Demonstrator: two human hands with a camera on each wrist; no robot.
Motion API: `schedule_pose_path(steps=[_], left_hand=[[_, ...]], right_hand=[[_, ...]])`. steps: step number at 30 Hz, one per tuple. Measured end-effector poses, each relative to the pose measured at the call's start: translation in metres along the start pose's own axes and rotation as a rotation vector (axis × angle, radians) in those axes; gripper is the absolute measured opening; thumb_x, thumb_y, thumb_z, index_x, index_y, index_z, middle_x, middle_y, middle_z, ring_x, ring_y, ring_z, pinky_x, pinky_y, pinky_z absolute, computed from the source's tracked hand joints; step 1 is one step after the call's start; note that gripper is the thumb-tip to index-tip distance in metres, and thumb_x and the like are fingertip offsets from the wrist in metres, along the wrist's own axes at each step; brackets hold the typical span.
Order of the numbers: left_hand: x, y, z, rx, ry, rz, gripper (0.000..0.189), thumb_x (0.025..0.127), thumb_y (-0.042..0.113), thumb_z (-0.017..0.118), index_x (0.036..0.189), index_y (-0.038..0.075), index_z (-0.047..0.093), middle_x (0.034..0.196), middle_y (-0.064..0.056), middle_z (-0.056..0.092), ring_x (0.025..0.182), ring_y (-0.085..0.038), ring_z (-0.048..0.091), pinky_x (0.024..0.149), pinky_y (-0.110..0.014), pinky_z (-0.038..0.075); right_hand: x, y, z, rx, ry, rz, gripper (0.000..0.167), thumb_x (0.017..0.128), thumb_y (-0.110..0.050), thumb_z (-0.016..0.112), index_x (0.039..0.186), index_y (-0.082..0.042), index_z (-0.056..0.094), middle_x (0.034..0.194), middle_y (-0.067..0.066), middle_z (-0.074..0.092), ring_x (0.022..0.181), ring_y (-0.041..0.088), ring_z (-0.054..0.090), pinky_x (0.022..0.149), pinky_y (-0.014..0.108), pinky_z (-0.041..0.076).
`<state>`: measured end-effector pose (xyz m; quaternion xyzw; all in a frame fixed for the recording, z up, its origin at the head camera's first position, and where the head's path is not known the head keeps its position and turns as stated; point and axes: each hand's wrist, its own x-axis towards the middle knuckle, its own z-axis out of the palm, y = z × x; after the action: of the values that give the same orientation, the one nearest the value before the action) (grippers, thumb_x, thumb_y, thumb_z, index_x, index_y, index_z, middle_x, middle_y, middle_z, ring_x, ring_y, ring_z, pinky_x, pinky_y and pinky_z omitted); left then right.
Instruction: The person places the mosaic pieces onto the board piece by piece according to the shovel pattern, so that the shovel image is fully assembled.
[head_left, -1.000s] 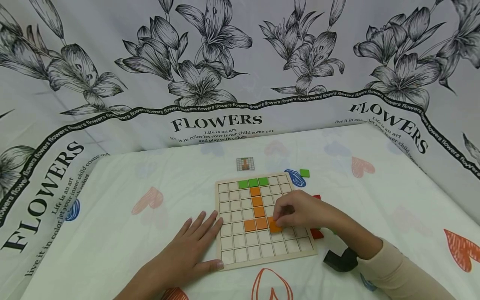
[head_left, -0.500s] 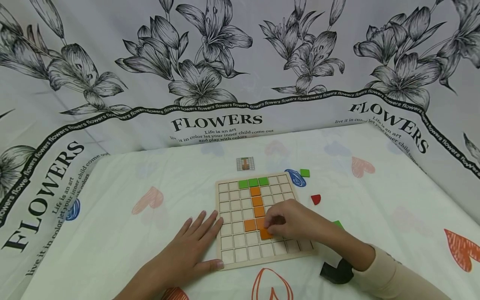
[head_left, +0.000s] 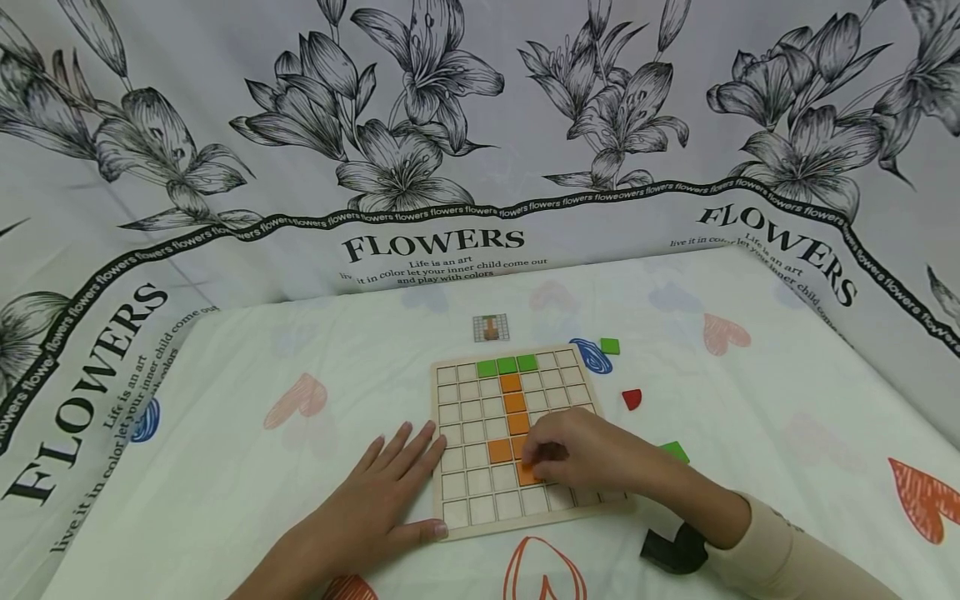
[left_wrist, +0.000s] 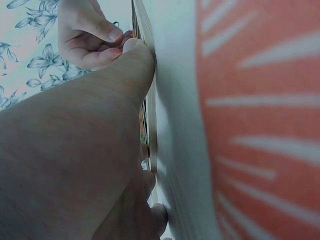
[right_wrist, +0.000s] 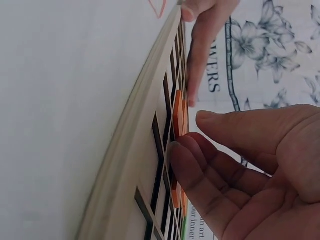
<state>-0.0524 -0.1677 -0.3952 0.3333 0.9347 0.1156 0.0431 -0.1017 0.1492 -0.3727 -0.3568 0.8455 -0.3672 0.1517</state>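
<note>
My right hand [head_left: 576, 450] moved nearer me; thumb apart from bent fingers, at orange square tile [head_left: 526, 476] on wooden grid board [head_left: 517, 522]. Left hand [head_left: 386, 483] spread at edge. Tile looks light, stiff; best pinch sides.

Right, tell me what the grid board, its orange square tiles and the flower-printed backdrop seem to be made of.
Grid board: probably wood, matte; pale tan, with a faintly lined edge in the right wrist view.
Orange square tiles: painted wood or plastic, unclear which; smooth-looking, even colour, crisp edges.
Flower-printed backdrop: likely thin fabric, matte; its printed border waves.
</note>
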Motion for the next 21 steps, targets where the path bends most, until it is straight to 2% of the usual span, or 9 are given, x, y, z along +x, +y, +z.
schedule_pose_path(steps=[6,10,17,21], left_hand=[[0.0,0.0,0.001,0.003,-0.002,-0.003,0.088,0.096,0.07,0.043,0.16,0.012,0.028,0.165,-0.008,0.019,0.15,-0.037,0.016,0.114,-0.063,0.022],[0.0,0.0,0.0,0.001,-0.003,-0.004,0.088,0.095,0.07,0.043,0.16,0.012,0.028,0.166,-0.008,0.019,0.15,-0.037,0.016,0.114,-0.063,0.022],[0.0,0.0,0.0,-0.002,-0.007,-0.004,0.088,0.095,0.07,0.043,0.16,0.012,0.027,0.166,-0.008,0.019,0.15,-0.037,0.016,0.114,-0.063,0.022],[0.0,0.001,0.0,0.0,-0.006,-0.004,0.088,0.095,0.07,0.043,0.16,0.012,0.027,0.166,-0.008,0.019,0.15,-0.037,0.016,0.114,-0.063,0.022]], right_hand=[[-0.002,0.0,-0.002,0.01,-0.031,-0.012,0.017,0.088,-0.003,0.076,0.094,-0.02,0.075,0.088,-0.015,0.067,0.079,0.004,0.06,0.074,0.023,0.054],[-0.003,0.0,-0.01,-0.048,-0.027,-0.013,0.017,0.089,-0.004,0.075,0.096,-0.019,0.075,0.09,-0.014,0.067,0.08,0.005,0.059,0.074,0.025,0.054],[-0.007,0.011,-0.034,-0.258,0.102,0.099,0.013,0.089,-0.007,0.075,0.099,-0.015,0.075,0.101,-0.007,0.067,0.083,0.009,0.058,0.073,0.028,0.053],[-0.01,0.033,-0.054,-0.376,0.187,0.186,0.018,0.09,-0.009,0.073,0.109,-0.008,0.074,0.112,0.003,0.066,0.096,0.02,0.063,0.083,0.04,0.055]])
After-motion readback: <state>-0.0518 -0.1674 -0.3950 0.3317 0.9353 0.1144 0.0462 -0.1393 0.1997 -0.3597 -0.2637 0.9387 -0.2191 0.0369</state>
